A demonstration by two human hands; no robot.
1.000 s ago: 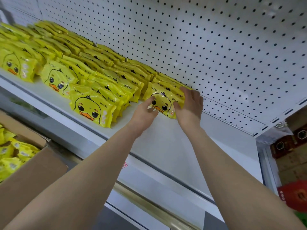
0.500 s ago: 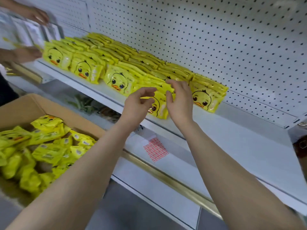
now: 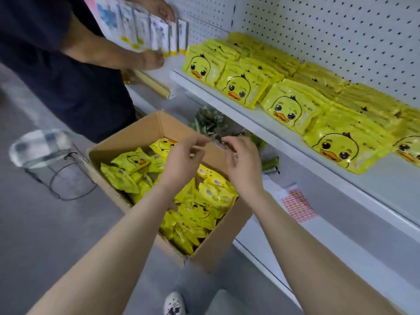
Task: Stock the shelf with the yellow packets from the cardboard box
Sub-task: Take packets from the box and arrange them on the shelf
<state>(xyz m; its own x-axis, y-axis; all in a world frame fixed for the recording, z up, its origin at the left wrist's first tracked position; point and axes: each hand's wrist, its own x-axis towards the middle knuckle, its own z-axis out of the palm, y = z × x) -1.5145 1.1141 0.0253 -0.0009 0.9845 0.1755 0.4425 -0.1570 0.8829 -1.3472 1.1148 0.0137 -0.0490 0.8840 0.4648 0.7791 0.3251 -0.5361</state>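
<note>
A: Yellow packets point(image 3: 204, 208), where?
B: Heaped loose in the cardboard box point(image 3: 138, 133) on the floor, duck faces pointing every way. More lined up in rows on the shelf point(image 3: 386, 178), fronts facing out, reaching back to the pegboard point(image 3: 329, 26).

A: Anything hidden or hard to make out?
B: Middle of the heap covered by both forearms. Rightmost shelf packet cut off at the frame edge. Under the shelf, green packaging point(image 3: 209, 121) in shadow, too dim to identify. A red-and-white sheet point(image 3: 297, 208) lying on the lower ledge, print unreadable.

A: And the hands?
B: Left hand point(image 3: 181, 159) raised over the box, fingers loosely curled, thumb and forefinger close together. Right hand point(image 3: 243, 164) just beside it, fingers bent the same way. Nothing yellow gripped by either. Possibly something small pinched between the fingertips, blurred, so not sure. Both well above the packets, touching none.

A: Further out?
B: Another person point(image 3: 68, 64) in a dark top at the upper left, handling white cartons point(image 3: 145, 28) standing on the neighbouring shelf. A clear-topped stool point(image 3: 41, 146) with a wire frame left of the box. One patterned shoe point(image 3: 173, 303) at the bottom edge, partly cut off.
</note>
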